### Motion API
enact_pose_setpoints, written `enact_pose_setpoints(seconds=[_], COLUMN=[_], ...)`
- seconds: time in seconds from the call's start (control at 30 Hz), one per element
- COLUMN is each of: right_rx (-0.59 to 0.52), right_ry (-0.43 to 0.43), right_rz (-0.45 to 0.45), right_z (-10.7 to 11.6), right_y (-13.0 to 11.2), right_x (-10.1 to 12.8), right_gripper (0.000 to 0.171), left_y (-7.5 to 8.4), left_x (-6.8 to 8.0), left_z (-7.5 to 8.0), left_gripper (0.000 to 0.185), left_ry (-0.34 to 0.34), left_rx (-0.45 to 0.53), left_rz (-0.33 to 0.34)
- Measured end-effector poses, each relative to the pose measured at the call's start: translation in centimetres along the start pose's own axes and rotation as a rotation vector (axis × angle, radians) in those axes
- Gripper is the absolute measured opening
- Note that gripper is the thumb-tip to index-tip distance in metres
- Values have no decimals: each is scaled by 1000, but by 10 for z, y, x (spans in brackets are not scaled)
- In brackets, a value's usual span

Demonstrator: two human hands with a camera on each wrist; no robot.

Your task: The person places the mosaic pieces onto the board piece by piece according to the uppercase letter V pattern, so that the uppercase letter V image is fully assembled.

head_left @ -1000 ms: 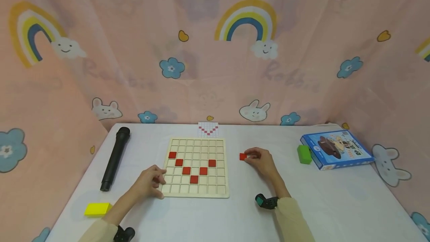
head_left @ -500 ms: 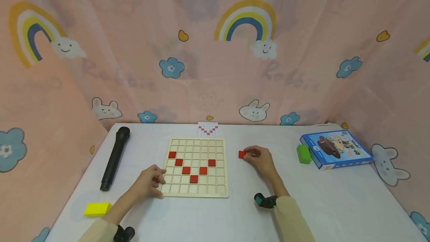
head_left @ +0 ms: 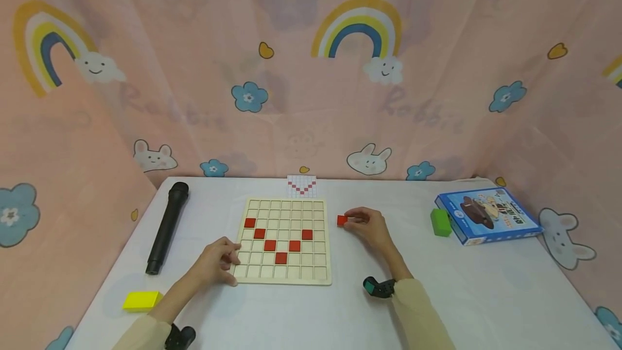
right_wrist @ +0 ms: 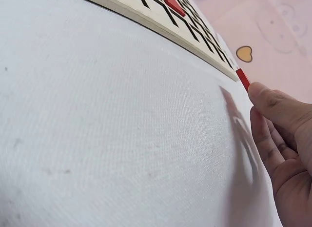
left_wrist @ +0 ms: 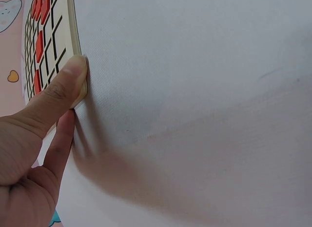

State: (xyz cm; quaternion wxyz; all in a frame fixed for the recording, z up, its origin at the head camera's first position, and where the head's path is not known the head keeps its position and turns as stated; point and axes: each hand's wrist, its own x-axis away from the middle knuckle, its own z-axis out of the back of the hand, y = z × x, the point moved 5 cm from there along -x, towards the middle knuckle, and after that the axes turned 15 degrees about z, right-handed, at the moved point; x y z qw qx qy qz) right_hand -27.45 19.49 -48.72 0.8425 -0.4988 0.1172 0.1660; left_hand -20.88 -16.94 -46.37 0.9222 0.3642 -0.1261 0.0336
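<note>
A cream grid board (head_left: 284,278) lies on the white table, with several red squares, one being a red square (head_left: 281,258), set in its cells in a lopsided V. At the board's near left corner my left hand (head_left: 214,264) grips the edge; the left wrist view shows the thumb (left_wrist: 73,73) on top and a finger against the side below. To the right of the board, my right hand (head_left: 371,228) pinches a small red square tile (head_left: 342,221) between thumb and fingertips. In the right wrist view the tile (right_wrist: 243,78) stands out beyond the thumb, near the board's corner.
Behind the board a small pattern card (head_left: 302,186) shows a red V. A black microphone (head_left: 167,228) lies at left, a yellow block (head_left: 142,301) near the left forearm. A green block (head_left: 440,222) touches a blue box (head_left: 488,216) at right.
My right hand has moved left and slightly away from me, bringing the red tile nearer the board. The left hand stays at the board's corner.
</note>
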Motion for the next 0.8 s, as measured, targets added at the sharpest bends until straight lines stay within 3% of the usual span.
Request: enact_pose_setpoints(seconds=[0.3,0.8], right_rx=[-59,-19], right_ry=[-72,-145], right_rz=[29,30], right_z=[-18,-38], right_y=[-8,-19], right_x=[-8,-17], right_gripper=[31,29], left_y=[0,1], left_x=[-2,-2], left_z=[0,-3], left_gripper=[39,39], left_ry=[-1,10], left_rx=[3,-5], left_rz=[12,-33])
